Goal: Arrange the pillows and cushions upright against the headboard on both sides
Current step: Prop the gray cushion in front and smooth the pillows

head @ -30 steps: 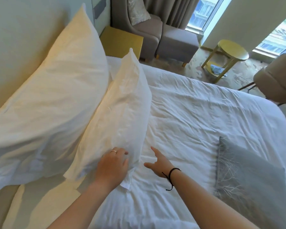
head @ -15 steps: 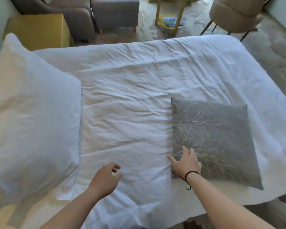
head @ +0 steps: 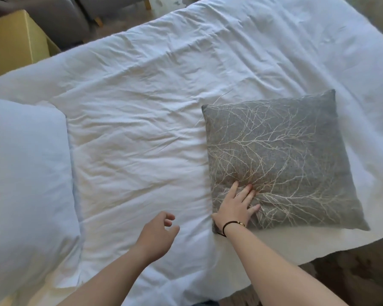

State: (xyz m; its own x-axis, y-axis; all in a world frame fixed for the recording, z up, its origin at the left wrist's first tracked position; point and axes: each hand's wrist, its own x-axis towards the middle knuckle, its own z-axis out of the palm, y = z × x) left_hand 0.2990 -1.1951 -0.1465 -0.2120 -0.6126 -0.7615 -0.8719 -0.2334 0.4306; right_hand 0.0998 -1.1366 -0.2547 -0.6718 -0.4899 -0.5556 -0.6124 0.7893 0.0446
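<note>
Now off the white pillow (head: 27,173) at nine o'clock: right hand (head: 237,207) flat on grey branch-patterned cushion (head: 281,160), left hand (head: 157,235) loosely curled, empty, cushion next.

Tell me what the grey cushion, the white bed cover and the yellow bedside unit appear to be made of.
Grey cushion: coarse woven fabric, matte, with a pale branch pattern, perhaps stitched or printed. White bed cover: soft thin cloth, likely cotton, matte and finely creased. Yellow bedside unit: hard, smooth, flat faces, possibly painted wood or laminate; too blurred to settle.
</note>
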